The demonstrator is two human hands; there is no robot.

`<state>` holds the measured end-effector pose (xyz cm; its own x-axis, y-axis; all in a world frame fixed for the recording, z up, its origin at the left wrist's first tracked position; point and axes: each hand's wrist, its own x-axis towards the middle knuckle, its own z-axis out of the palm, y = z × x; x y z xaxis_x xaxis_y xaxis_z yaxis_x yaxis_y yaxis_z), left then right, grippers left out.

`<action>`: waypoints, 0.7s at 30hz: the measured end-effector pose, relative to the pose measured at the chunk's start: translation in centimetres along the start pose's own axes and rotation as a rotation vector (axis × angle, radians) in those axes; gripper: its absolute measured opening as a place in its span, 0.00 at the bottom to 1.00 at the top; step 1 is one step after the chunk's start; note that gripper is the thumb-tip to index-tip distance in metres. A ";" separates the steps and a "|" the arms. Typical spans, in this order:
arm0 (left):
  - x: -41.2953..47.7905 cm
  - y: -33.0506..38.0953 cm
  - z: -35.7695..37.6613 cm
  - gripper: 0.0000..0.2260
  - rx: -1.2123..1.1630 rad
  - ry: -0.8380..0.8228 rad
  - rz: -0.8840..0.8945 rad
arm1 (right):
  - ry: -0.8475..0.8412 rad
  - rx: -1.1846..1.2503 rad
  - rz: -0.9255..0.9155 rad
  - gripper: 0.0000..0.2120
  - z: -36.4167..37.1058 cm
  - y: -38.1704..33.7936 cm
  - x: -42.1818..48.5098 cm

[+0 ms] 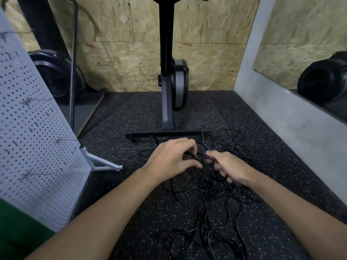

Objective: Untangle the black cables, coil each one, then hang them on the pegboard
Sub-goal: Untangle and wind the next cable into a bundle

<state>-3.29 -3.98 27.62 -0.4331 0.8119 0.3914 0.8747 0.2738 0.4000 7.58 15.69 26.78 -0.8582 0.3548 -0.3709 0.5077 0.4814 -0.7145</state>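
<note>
A tangle of thin black cables is spread over the speckled black floor mat, from the machine's foot bar down to the bottom edge. My left hand is above the tangle's upper part, its fingertips and thumb pinching a cable strand. My right hand is close beside it on the right, fingers curled round strands of the same tangle. The grey pegboard stands tilted at the left on a metal foot, with several small black hooks; no cable hangs on it.
A black exercise machine stands upright behind the cables, its foot bar right by the tangle's far edge. A grey wall with a mirror runs along the right. A black fan sits behind the pegboard.
</note>
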 end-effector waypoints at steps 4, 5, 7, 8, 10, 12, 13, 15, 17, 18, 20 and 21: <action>-0.1 -0.3 0.0 0.15 -0.001 0.066 0.001 | -0.271 -0.262 -0.105 0.41 0.7 -0.9 -2.1; -0.1 -0.5 -0.1 0.16 -0.019 0.075 -0.021 | -0.271 -0.313 -0.126 0.36 0.9 -0.9 -2.1; 0.0 -0.9 -0.3 0.18 -0.028 0.072 -0.063 | -0.253 -0.371 -0.181 0.25 1.4 -0.8 -1.8; 0.0 -1.1 -0.3 0.18 -0.025 0.060 -0.081 | -0.246 -0.375 -0.211 0.22 1.5 -0.7 -1.6; 0.0 -1.3 -0.1 0.17 -0.020 0.018 -0.111 | -0.208 -0.368 -0.255 0.21 1.5 -0.7 -1.6; -0.1 -1.5 -0.1 0.15 -0.037 -0.044 -0.128 | -0.159 -0.342 -0.280 0.21 1.5 -0.6 -1.7; -0.2 -1.7 -0.1 0.13 -0.066 -0.074 -0.136 | -0.141 -0.329 -0.285 0.20 1.5 -0.6 -1.7; -0.3 -2.3 -0.1 0.09 -0.126 -0.107 -0.157 | -0.132 -0.273 -0.300 0.17 1.7 -0.6 -1.8; -0.5 -2.9 0.1 0.06 -0.162 -0.104 -0.186 | -0.120 -0.251 -0.361 0.19 1.8 -0.6 -1.8; -0.6 -3.1 0.2 0.05 -0.181 -0.093 -0.196 | -0.105 -0.262 -0.403 0.21 1.9 -0.6 -1.8; -0.6 -3.3 0.3 0.05 -0.198 -0.071 -0.198 | -0.083 -0.269 -0.451 0.22 1.8 -0.7 -2.0; -0.6 -3.2 0.3 0.06 -0.192 -0.061 -0.192 | -0.079 -0.254 -0.442 0.21 1.6 -0.7 -2.1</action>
<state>-5.80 -5.17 25.86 -0.5684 0.7855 0.2448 0.7177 0.3280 0.6142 8.89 13.31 27.12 -0.9930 0.0163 -0.1172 0.0891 0.7546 -0.6501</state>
